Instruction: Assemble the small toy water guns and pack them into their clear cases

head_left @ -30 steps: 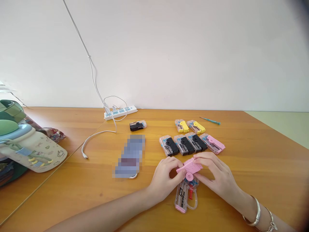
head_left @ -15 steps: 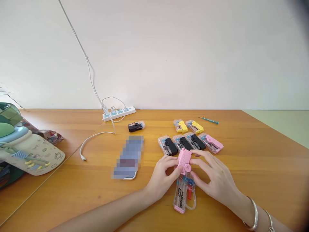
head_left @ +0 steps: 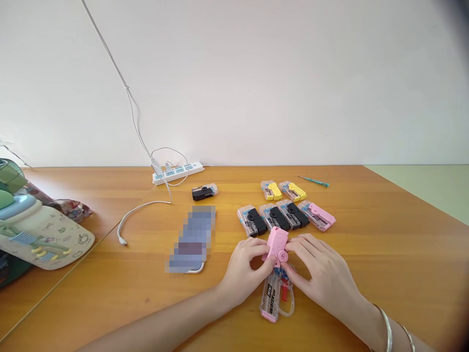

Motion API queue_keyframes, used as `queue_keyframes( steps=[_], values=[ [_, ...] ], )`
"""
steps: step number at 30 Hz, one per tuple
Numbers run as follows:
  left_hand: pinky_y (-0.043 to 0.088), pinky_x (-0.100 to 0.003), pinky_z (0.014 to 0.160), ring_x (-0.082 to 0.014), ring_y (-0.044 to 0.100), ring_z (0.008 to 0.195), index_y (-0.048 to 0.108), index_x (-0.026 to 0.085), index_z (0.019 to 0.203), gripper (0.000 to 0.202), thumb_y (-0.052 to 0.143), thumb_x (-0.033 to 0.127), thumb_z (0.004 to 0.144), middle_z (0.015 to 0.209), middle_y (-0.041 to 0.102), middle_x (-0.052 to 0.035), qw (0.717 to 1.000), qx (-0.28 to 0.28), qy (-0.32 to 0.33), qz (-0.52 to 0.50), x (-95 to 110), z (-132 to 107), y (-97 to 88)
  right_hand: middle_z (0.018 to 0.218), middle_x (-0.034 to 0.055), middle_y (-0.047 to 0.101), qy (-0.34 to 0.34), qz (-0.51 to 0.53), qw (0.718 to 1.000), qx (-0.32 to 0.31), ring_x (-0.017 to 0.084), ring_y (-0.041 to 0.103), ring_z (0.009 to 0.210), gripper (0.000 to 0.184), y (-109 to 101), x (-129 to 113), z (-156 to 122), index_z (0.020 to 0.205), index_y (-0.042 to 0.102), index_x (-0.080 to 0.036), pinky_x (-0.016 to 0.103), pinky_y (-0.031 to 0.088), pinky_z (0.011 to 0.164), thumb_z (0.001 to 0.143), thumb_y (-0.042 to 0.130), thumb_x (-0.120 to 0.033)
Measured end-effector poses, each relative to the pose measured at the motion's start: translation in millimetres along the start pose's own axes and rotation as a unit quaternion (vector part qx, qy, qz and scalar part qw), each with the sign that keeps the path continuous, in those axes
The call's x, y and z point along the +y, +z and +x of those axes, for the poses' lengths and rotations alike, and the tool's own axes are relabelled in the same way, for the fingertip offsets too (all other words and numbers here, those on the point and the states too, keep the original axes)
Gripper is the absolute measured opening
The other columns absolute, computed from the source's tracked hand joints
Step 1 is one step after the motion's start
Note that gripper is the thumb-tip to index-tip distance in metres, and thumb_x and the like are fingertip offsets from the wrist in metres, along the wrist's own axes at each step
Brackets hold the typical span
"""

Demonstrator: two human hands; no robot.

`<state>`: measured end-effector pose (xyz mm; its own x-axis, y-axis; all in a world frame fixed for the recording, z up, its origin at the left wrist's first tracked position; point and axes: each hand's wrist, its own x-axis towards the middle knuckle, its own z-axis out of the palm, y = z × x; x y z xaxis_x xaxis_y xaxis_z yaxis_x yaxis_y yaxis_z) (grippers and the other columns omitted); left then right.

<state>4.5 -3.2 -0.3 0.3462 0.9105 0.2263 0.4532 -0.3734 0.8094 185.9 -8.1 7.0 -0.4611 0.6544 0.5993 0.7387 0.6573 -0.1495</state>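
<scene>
Both my hands grip a small folding toy water gun [head_left: 275, 274] with a pink barrel part and a clear body with a red trigger. My left hand [head_left: 246, 271] pinches the pink part from the left. From the right, my right hand [head_left: 321, 274] has its fingers closed on the same pink part near its round hinge. The clear body lies on the wooden table [head_left: 384, 244] below my fingers. Just behind stands a row of folded toy guns, three black [head_left: 273, 218] and one pink [head_left: 317, 216], with two yellow ones [head_left: 282, 190] farther back.
A lone black folded toy [head_left: 203, 191] lies near a white power strip [head_left: 178, 172] with a loose cable [head_left: 137, 210]. A blurred phone [head_left: 192, 239] is left of my hands. A thin green screwdriver [head_left: 313, 181] lies at the back right. A patterned bag [head_left: 36, 232] occupies the left edge.
The pink part has swung from lying sideways to standing upright in line with the clear body. Both hands shifted slightly with it, and the view drifted a little.
</scene>
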Motion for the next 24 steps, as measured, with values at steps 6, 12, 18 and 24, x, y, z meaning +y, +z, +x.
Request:
queue_keyframes(
  steps=[6,12,18,24],
  values=[
    [0.044,-0.028,0.080,-0.0184,0.058,0.086,0.068,0.020,0.076,0.023,0.049,0.026,0.088,0.086,0.067,-0.0035,1.000,-0.001,0.012,-0.020,-2.3,1.6,0.0,0.074,0.0014,0.063,0.028,0.025,0.999,0.029,0.015,0.057,0.064,0.008,1.3,6.1,-2.5,0.082,0.056,-0.020,0.026,0.041,0.058,0.086,0.052,-0.027],
    [0.044,-0.028,0.081,-0.0184,0.059,0.086,0.068,0.019,0.079,0.021,0.049,0.025,0.088,0.088,0.067,-0.0034,1.000,-0.008,0.013,-0.016,-2.0,0.5,0.0,0.081,0.0021,0.064,0.006,0.034,0.999,0.013,0.017,0.059,0.072,0.008,1.7,8.5,-2.2,0.091,0.056,-0.021,0.029,0.045,0.063,0.085,0.051,-0.020],
    [0.043,-0.030,0.083,-0.0194,0.058,0.087,0.068,0.021,0.090,0.019,0.052,0.029,0.086,0.093,0.066,-0.0037,1.000,-0.019,0.010,0.019,1.3,-1.0,0.5,0.096,0.0067,0.065,-0.025,-0.001,0.999,-0.020,0.022,0.057,0.093,0.017,-1.1,9.8,0.9,0.099,0.055,-0.019,0.034,0.047,0.077,0.084,0.051,-0.021],
    [0.044,-0.030,0.080,-0.0197,0.055,0.088,0.068,0.021,0.086,0.019,0.050,0.027,0.087,0.092,0.065,-0.0041,1.000,-0.008,0.010,0.028,2.7,-2.0,0.9,0.087,0.0048,0.065,-0.027,-0.006,0.999,-0.028,0.019,0.058,0.083,0.013,-2.3,8.3,2.5,0.093,0.057,-0.019,0.031,0.044,0.072,0.086,0.046,-0.020]
  ],
)
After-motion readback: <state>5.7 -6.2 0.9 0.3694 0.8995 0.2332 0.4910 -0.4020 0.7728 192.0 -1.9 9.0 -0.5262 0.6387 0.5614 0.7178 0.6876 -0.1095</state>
